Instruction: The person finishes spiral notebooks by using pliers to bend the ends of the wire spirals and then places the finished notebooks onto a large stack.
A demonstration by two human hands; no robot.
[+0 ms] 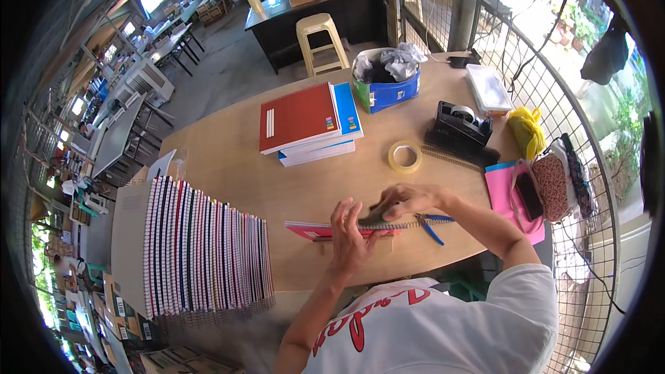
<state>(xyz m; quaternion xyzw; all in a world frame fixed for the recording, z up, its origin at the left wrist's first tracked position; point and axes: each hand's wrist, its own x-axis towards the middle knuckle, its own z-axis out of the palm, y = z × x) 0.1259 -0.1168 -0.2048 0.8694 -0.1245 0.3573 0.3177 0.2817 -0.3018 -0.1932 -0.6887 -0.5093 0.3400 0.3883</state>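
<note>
Close to the table's near edge, a spiral-bound notebook (305,229) with a pink-red cover stands on edge, its coil side up. My left hand (348,239) grips it near the middle, fingers upward and thumb along the near side. Over the coil, my right hand (407,201) is closed round a small dark object (374,217) whose kind I cannot make out. The coil's loose end (409,225) sticks out to the right, below my right wrist. Pliers with blue handles (434,228) lie beside it on the table.
To the left stands a long row of coil-bound notebooks (208,249). Farther back are a notebook stack with a red cover (301,116), a blue box of plastic bags (395,90), a tape roll (404,157) and a black tape dispenser (460,131). A pink folder (500,183) holds a phone (528,195).
</note>
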